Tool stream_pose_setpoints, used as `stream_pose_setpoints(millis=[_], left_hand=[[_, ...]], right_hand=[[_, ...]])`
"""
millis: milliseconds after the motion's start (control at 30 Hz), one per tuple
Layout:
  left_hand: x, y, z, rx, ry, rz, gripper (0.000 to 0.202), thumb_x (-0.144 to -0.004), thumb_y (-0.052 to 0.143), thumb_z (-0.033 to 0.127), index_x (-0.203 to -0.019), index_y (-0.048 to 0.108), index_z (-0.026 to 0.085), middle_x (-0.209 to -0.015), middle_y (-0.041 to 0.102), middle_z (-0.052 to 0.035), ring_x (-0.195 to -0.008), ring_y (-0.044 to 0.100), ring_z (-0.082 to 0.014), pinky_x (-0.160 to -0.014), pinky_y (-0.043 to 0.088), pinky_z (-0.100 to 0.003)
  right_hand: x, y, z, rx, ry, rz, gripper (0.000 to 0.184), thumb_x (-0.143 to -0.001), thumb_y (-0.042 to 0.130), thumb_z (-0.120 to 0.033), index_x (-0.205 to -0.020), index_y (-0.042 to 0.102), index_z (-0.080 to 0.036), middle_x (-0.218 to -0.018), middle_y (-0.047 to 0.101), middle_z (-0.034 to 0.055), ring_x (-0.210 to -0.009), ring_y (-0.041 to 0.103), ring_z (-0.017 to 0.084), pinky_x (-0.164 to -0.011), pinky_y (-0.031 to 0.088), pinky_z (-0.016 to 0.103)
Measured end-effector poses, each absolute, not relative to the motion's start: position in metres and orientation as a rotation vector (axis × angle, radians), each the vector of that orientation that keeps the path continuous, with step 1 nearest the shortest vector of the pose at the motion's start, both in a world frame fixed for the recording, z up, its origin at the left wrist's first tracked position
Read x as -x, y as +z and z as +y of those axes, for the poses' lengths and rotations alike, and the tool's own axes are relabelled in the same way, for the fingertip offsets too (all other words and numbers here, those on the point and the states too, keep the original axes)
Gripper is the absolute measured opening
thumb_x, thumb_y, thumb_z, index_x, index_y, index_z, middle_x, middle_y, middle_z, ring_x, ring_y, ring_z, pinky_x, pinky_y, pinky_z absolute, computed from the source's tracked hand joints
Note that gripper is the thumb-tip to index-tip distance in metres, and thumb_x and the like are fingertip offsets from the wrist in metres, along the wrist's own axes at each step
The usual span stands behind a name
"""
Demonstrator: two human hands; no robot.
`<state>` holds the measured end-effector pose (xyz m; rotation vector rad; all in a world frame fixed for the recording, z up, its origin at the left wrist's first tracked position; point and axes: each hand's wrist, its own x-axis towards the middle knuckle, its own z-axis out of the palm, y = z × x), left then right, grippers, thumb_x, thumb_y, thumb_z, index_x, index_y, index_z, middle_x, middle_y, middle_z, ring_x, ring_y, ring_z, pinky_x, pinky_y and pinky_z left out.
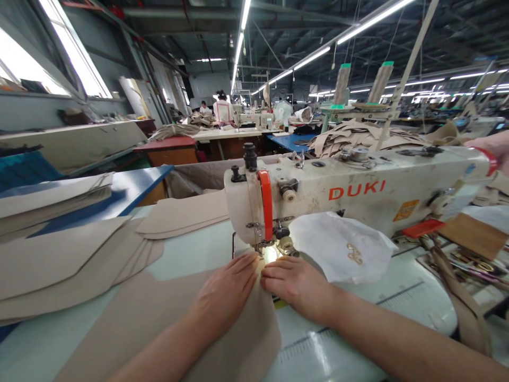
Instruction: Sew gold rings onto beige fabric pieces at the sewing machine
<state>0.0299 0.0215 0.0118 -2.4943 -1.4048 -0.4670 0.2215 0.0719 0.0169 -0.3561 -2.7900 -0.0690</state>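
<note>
Had the beige panel [246,339] lying flat, one corner at the left end of the machine [310,185] and the rest spread out in front and to the left of the machine. Rested the left hand [228,289] palm down on the panel, fingers together and stretched toward the machine's lit left end. Set the right hand [302,286] just beside, fingers bunched together, fingertips at the panel's edge near the same end of the machine. Could not tell whether pinching that edge or only pressing on it. Saw a small lamp [271,253] glowing at the machine's left end, close above the fingertips, beside a red guard [265,204]. Noticed a white cloth [334,244] with a gold emblem [354,254], lying just in front of the machine's lettered side, and ruler marks [304,344] on the surface nearer in front.

Had a small pile [186,212] of beige pieces just left of the machine, and a larger stack [71,254] farther left, near a blue table [139,183]. Saw a red piece [423,228], a brown piece [477,236] and a beige strap [463,297] toward the machine's right end. Made out behind the machine a heap [360,135] of cut pieces and two thread cones [342,85] with green tops. Glimpsed a co-worker [222,112] well beyond the machine, under strip lights [240,40].
</note>
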Motion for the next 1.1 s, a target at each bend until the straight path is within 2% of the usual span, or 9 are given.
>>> stream_pose_setpoints(millis=[233, 667, 900, 1100], left_hand=[[-0.029, 0.013, 0.023, 2.526, -0.433, -1.384, 0.032, -0.086, 0.039, 0.009, -0.108, 0.062, 0.013, -0.109, 0.068, -0.0103, -0.111, 0.058, -0.0195, -0.099, 0.045, -0.033], [-0.026, 0.010, 0.027, 2.415, -0.354, -1.265, 0.036, -0.087, 0.033, 0.012, -0.107, 0.063, 0.011, -0.109, 0.068, -0.0115, -0.105, 0.061, -0.0209, -0.093, 0.050, -0.033], [-0.015, 0.003, 0.040, 2.424, -0.464, -1.189, 0.036, -0.086, 0.034, 0.020, -0.104, 0.065, 0.014, -0.108, 0.069, -0.0116, -0.100, 0.064, -0.0234, -0.086, 0.054, -0.034], [-0.014, 0.000, 0.040, 2.423, -0.322, -1.278, 0.043, -0.090, 0.028, 0.024, -0.110, 0.064, 0.011, -0.115, 0.066, -0.0116, -0.107, 0.061, -0.0233, -0.092, 0.051, -0.035]], right_hand=[[-0.220, 0.015, 0.075, 0.351, -0.080, -2.784, 0.013, -0.092, 0.049, -0.025, -0.094, 0.059, -0.017, -0.097, 0.064, 0.0023, -0.094, 0.055, 0.016, -0.087, 0.039, 0.027], [-0.217, 0.014, 0.080, 0.362, -0.133, -2.785, 0.011, -0.091, 0.050, -0.023, -0.088, 0.058, -0.016, -0.098, 0.064, 0.0023, -0.093, 0.055, 0.016, -0.085, 0.039, 0.026], [-0.216, 0.016, 0.085, 0.354, -0.183, -2.793, 0.013, -0.092, 0.047, -0.020, -0.086, 0.058, -0.017, -0.095, 0.064, 0.0008, -0.094, 0.054, 0.014, -0.082, 0.038, 0.025], [-0.216, 0.014, 0.087, 0.344, -0.180, -2.785, 0.013, -0.092, 0.048, -0.021, -0.085, 0.057, -0.017, -0.094, 0.064, 0.0014, -0.093, 0.054, 0.016, -0.081, 0.039, 0.026]])
